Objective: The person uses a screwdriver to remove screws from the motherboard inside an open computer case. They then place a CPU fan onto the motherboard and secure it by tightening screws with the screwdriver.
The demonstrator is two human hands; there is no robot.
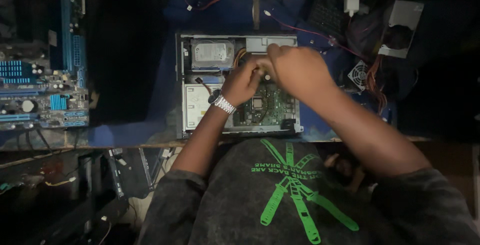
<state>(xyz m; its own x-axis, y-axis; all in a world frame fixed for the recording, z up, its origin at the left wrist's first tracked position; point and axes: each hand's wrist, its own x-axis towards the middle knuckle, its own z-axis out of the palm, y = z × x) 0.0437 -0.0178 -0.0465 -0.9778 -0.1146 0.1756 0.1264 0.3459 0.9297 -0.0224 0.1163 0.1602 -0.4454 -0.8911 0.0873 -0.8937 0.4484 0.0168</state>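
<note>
Both hands, left hand and right hand, are closing together on something hidden inside the open grey metal computer case. Its green circuit board is looking stiff but fragile, probably best gripped by the edges

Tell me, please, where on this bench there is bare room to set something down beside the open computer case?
The widest free patch is the dark strip between the loose motherboard and the case. A smaller blue patch lies behind the case, crossed by thin wires. Right of the case is crowded: fan, cables, power supply. Both hands fill the case's middle.
</note>
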